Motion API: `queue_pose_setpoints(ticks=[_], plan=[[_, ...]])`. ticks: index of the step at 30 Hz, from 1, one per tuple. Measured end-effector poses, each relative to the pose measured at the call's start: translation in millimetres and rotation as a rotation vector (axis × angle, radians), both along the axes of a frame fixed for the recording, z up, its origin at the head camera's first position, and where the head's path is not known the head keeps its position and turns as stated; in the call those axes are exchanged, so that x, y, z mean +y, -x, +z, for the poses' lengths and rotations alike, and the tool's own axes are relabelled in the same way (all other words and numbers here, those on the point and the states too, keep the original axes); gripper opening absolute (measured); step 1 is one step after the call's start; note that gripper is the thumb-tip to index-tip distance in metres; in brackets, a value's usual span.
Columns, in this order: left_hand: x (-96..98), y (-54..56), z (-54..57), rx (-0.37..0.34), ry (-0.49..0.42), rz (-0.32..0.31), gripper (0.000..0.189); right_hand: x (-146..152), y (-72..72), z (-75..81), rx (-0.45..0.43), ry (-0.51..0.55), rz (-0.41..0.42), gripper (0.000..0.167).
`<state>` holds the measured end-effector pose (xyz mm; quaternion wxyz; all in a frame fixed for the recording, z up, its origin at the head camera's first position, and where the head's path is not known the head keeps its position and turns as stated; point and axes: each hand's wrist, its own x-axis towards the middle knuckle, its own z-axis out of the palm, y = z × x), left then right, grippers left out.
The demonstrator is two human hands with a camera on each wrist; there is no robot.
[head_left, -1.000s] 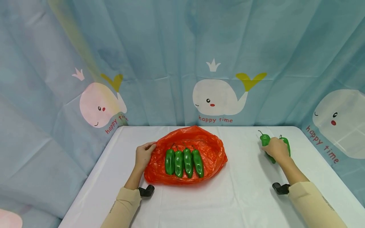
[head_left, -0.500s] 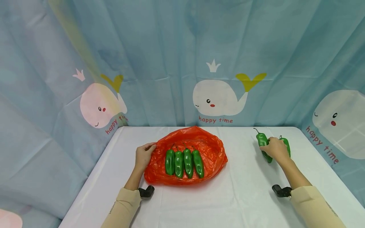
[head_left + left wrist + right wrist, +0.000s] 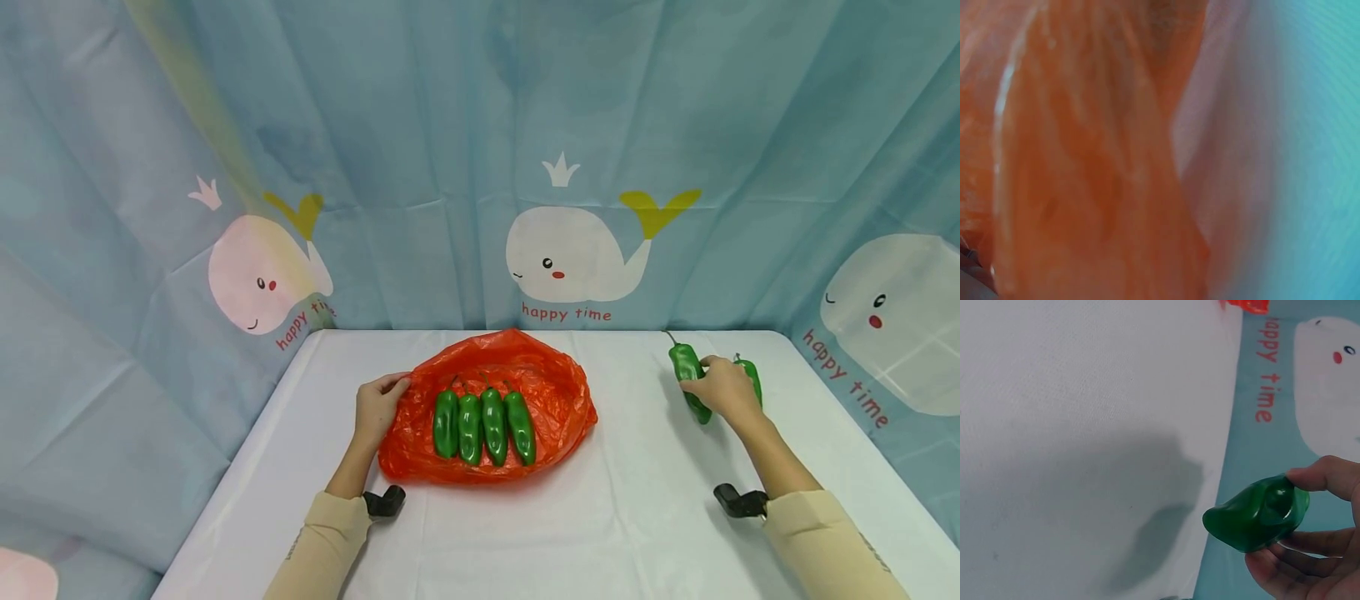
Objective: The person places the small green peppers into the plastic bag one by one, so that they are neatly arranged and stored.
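At the table's right side my right hand pinches a green chili pepper between thumb and fingers. In the right wrist view the held pepper points its tip at the camera's left, its shadow falling on the cloth. Behind that hand another green pepper is partly hidden. My left hand pinches the left rim of a red plastic bag, which is spread wide. Inside the bag several green peppers lie side by side, stems away from me. Blurred red plastic fills much of the left wrist view.
A white cloth covers the table. Behind it hangs a blue curtain printed with whales, which also wraps the left and right sides. Each wrist bears a black camera mount.
My right hand has shifted the pinched pepper slightly left and away from the other pepper beside it. The left hand and the bag stay where they were.
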<state>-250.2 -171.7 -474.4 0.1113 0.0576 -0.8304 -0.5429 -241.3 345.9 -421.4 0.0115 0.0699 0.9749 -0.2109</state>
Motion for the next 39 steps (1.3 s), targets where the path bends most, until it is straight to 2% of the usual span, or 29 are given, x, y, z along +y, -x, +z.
queue_pose_setpoints(ticks=[7,23,39], plan=[[-0.9,0.6,-3.4,0.001,0.021,0.003,0.026,-3,-3.4,2.7,0.020,0.029,0.003,0.067],[-0.8,1.7,-3.7,0.014,0.001,0.002,0.026,-12,-4.3,13.4,0.110,0.115,0.122,0.065],[0.4,1.8,-2.7,0.017,-0.002,0.010,0.025,-26,4.3,39.4,0.061,0.214,0.154,0.071]])
